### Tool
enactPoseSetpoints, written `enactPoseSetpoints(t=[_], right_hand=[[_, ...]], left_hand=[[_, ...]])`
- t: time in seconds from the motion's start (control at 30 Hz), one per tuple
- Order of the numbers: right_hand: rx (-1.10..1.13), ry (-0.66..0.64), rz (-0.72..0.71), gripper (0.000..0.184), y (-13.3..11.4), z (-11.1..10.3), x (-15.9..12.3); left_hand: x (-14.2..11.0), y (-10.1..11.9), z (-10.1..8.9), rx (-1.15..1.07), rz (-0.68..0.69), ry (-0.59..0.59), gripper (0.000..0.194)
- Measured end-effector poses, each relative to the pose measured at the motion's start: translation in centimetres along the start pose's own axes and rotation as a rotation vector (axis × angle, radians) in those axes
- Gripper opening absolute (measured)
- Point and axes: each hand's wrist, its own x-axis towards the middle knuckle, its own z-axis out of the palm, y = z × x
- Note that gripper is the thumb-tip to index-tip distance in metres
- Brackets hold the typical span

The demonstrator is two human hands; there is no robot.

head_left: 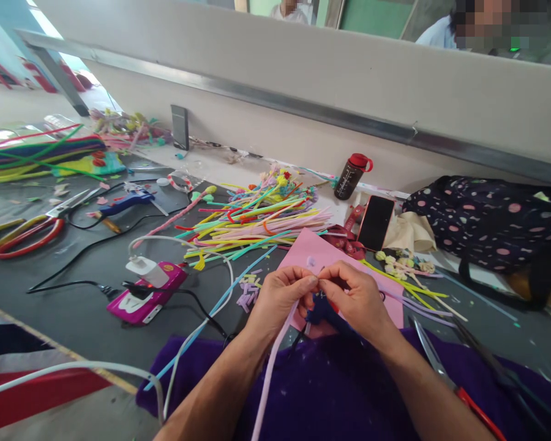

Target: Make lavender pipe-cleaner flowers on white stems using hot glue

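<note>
My left hand is closed in a pinch on a lavender pipe cleaner, whose long end hangs down toward my lap. Fingertip to fingertip with it, my right hand is also pinched; what lies between its fingers is too small to make out. Both hands are above a pink sheet. A small lavender piece lies on the sheet just beyond my fingers. Under my right hand a dark blue tool is partly hidden. Short cut pipe cleaner pieces lie left of my left hand.
Bundled pipe cleaners lie ahead. To the left are a magenta power strip, cables, a blue glue gun and red-handled scissors. At right are a phone, bottle, dotted bag and more scissors.
</note>
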Motion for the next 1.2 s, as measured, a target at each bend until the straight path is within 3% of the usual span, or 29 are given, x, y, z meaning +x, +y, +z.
enactPoseSetpoints(t=[0.13, 0.27, 0.5, 0.9, 1.2], right_hand=[[0.151, -0.024, 0.104, 0.007, 0.2, 0.1, 0.0], [0.415, -0.145, 0.242, 0.013, 0.6, 0.0, 0.1], [0.718, -0.223, 0.322, 0.016, 1.2, 0.0, 0.4], [0.800, -0.153, 0.422, 0.019, 1.5, 0.5, 0.4], [0.819, -0.183, 0.383, 0.024, 1.4, 0.4, 0.6]], left_hand=[[-0.1, -0.2, 0.3, 0.024, 0.035, 0.014, 0.022], [-0.3, 0.0, 0.3, 0.019, 0.029, -0.021, 0.023], [-0.2, 0.3, -0.1, -0.043, -0.027, -0.088, 0.024], [-0.1, -0.3, 0.3, -0.100, -0.014, -0.048, 0.024], [-0.2, -0.8, 0.5, -0.139, -0.004, -0.040, 0.025]])
